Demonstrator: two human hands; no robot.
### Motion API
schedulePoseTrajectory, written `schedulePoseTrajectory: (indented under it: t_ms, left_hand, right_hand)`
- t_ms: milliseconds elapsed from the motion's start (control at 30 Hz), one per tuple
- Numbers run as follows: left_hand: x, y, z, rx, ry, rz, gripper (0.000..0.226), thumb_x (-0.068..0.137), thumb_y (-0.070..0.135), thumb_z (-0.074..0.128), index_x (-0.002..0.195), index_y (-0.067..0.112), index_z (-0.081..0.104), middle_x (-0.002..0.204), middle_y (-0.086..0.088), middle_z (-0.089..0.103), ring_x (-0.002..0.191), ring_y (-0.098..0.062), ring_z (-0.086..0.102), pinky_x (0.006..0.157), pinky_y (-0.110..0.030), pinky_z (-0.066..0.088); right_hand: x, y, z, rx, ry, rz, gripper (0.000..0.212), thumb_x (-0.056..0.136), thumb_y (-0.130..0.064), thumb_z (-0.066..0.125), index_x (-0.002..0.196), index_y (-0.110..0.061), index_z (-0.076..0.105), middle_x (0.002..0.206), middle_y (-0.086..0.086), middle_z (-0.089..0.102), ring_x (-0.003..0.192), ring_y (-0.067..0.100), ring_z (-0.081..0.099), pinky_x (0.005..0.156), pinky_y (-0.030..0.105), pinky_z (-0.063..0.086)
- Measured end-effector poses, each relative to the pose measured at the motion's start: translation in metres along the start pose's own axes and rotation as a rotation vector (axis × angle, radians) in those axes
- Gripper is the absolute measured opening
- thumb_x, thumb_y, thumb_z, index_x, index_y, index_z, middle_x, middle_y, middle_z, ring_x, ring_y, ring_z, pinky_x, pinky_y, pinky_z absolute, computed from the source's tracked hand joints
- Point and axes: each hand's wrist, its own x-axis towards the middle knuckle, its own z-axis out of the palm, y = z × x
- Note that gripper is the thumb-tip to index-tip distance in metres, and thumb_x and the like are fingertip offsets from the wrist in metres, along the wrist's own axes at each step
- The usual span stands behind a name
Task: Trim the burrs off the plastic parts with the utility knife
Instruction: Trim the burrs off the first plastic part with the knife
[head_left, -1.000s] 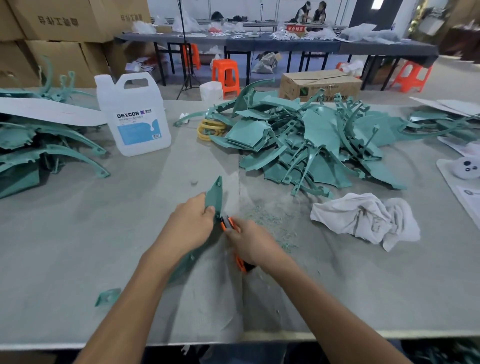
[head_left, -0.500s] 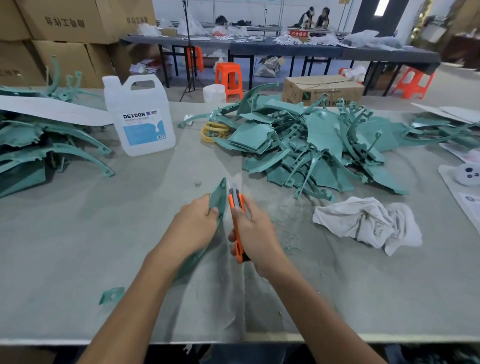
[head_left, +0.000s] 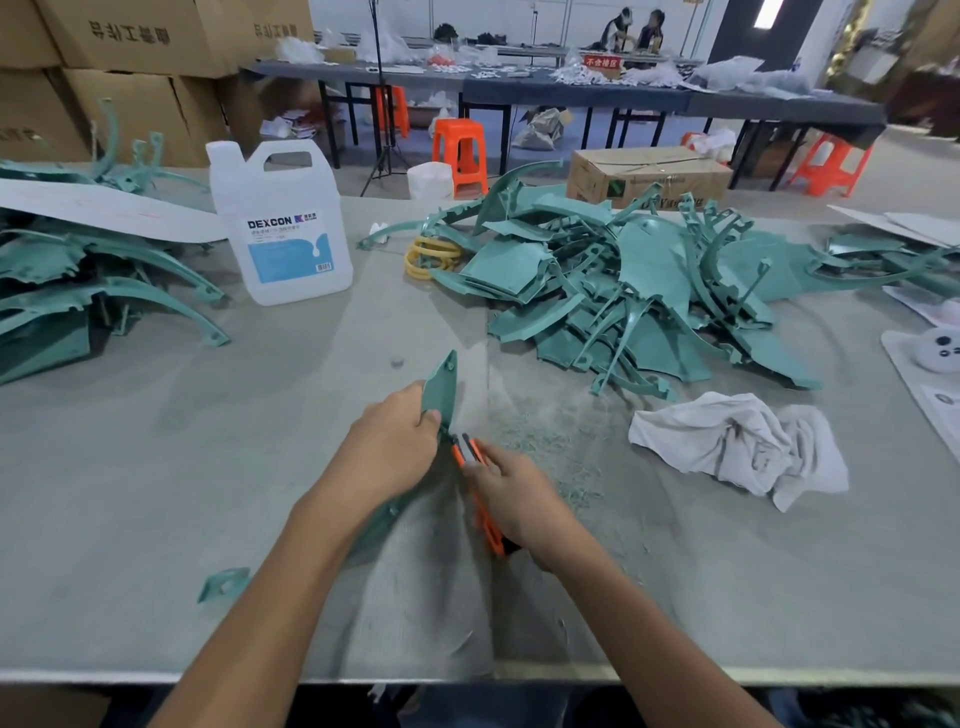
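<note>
At the near middle of the bench (head_left: 156, 467), the teal part (head_left: 440, 387) stands tilted on edge, its pointed end up and away from the person and its long lower end running back under the left forearm. The left hand (head_left: 389, 457) grips it round the middle, fingers curled over the far edge. The right hand (head_left: 519, 504) has its fingers wrapped round the orange knife (head_left: 488, 525), whose tip meets the part's right edge just beside the left hand. The blade itself is too small to make out. To trim well, I judge the blade should lie nearly flat to the edge and take thin, light strokes. Since the left fingers sit so near the tip, each stroke ought to run away from them, or the grip should move further up the part. Turning the part to bring up each new stretch of edge looks safer than twisting the knife wrist. Fine teal shavings (head_left: 550, 441) lie just right of the hands, and a rag (head_left: 737, 447) beyond them. More parts sit in a pile (head_left: 623, 291) further back and another heap (head_left: 78, 291) at the left. A white jug (head_left: 283, 228) between them reads "DEXCON"; its smaller print is illegible. A red sign (head_left: 602, 62) on a far table seems to read "不合格区". Cardboard boxes (head_left: 130, 62) at the back left carry large characters I cannot read.
</note>
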Motion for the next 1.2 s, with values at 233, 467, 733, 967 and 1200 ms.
schedulePoseTrajectory:
  t_ms: [233,467,733,967,1200]
  left_hand:
    - [0.000,0.001,0.000,0.002,0.014,0.011,0.015,0.102,0.029,0.040,0.096,0.028,0.054,0.091,0.000,0.066,0.084,-0.022,0.062,0.079,-0.041,0.053]
    - [0.001,0.000,0.000,0.017,-0.002,0.006,0.016,0.102,0.028,0.042,0.088,0.025,0.049,0.089,-0.004,0.063,0.083,-0.027,0.060,0.065,-0.035,0.042]
    - [-0.002,0.003,0.002,0.027,0.020,0.023,0.014,0.103,0.027,0.041,0.100,0.027,0.055,0.091,-0.002,0.065,0.083,-0.022,0.062,0.075,-0.039,0.051]
    - [0.001,0.000,0.000,0.015,0.006,0.001,0.013,0.102,0.028,0.042,0.095,0.026,0.053,0.092,-0.004,0.065,0.085,-0.026,0.061,0.072,-0.036,0.048]
    - [0.000,0.002,-0.004,0.004,0.022,-0.057,0.018,0.099,0.029,0.048,0.083,0.022,0.052,0.086,-0.005,0.065,0.083,-0.030,0.062,0.065,-0.034,0.042]
  right_hand:
    - [0.003,-0.019,-0.005,0.309,0.116,-0.137,0.037,0.104,-0.043,0.047,0.107,-0.081,0.045,0.059,0.001,0.063,0.046,0.016,0.060,0.045,0.030,0.052]
    - [0.001,0.008,-0.004,0.032,-0.014,-0.042,0.030,0.104,-0.035,0.047,0.129,-0.042,0.060,0.068,-0.010,0.063,0.059,0.008,0.059,0.058,0.030,0.051]
    - [-0.007,-0.016,-0.010,0.290,0.093,-0.178,0.039,0.104,-0.047,0.046,0.111,-0.084,0.035,0.061,-0.001,0.065,0.045,0.013,0.058,0.042,0.030,0.050]
    - [-0.006,0.002,-0.004,0.001,0.057,-0.112,0.038,0.106,-0.042,0.043,0.143,-0.047,0.047,0.084,0.002,0.070,0.066,0.012,0.068,0.057,0.033,0.056]
    - [-0.003,0.014,-0.009,0.048,-0.011,-0.004,0.025,0.104,-0.038,0.046,0.125,-0.043,0.059,0.064,-0.004,0.062,0.050,0.009,0.059,0.051,0.031,0.053]
